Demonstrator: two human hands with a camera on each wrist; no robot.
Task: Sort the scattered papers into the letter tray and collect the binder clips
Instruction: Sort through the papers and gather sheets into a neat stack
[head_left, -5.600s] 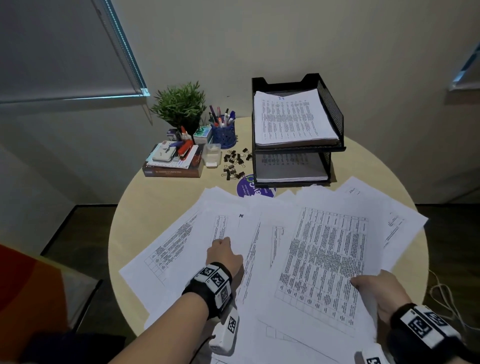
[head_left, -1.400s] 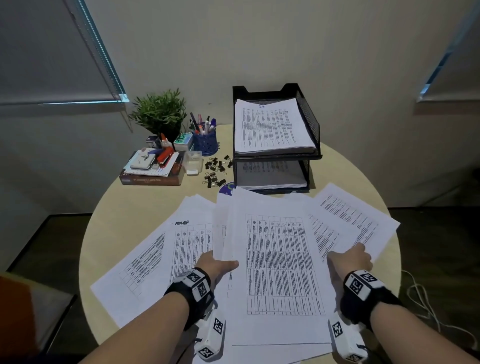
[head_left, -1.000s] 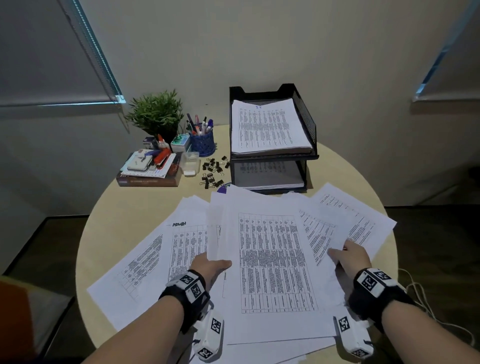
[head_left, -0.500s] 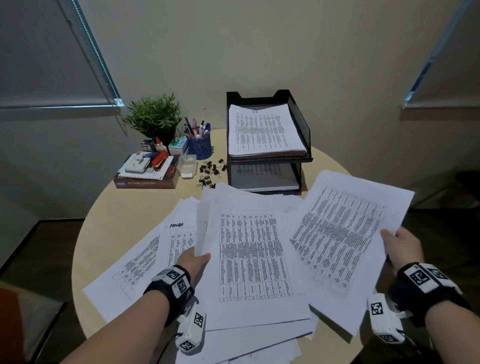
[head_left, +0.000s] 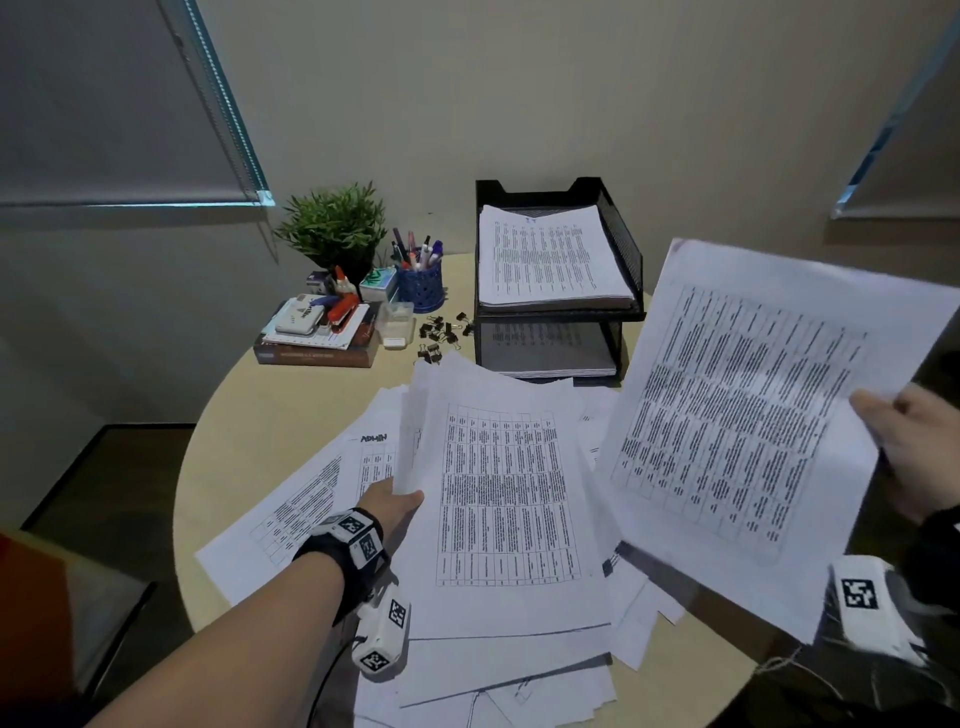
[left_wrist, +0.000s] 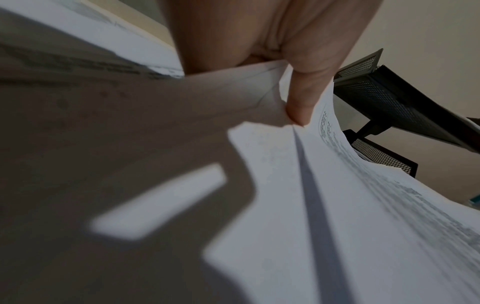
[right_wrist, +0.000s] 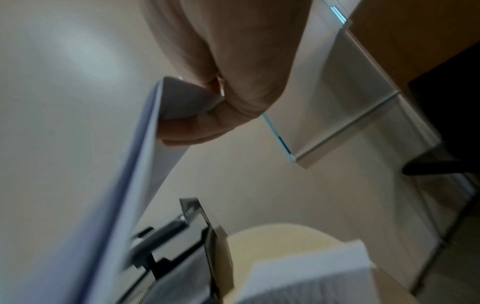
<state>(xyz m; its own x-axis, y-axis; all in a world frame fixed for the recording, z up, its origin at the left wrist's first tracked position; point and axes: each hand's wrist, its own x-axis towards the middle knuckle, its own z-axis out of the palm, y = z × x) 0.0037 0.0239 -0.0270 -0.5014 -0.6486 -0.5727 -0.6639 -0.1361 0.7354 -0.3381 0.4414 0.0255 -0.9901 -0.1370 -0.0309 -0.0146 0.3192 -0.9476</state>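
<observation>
Pinching a printed sheet (head_left: 737, 431) at its right edge, the right hand (head_left: 914, 452) holds it raised above the round table (head_left: 291, 410). The left hand (head_left: 389, 506) grips the left edge of the scattered papers (head_left: 504, 499) on the table. Beyond stand the letter tray (head_left: 621, 249), both tiers holding paper, and loose binder clips (head_left: 441, 332) just left of it.
</observation>
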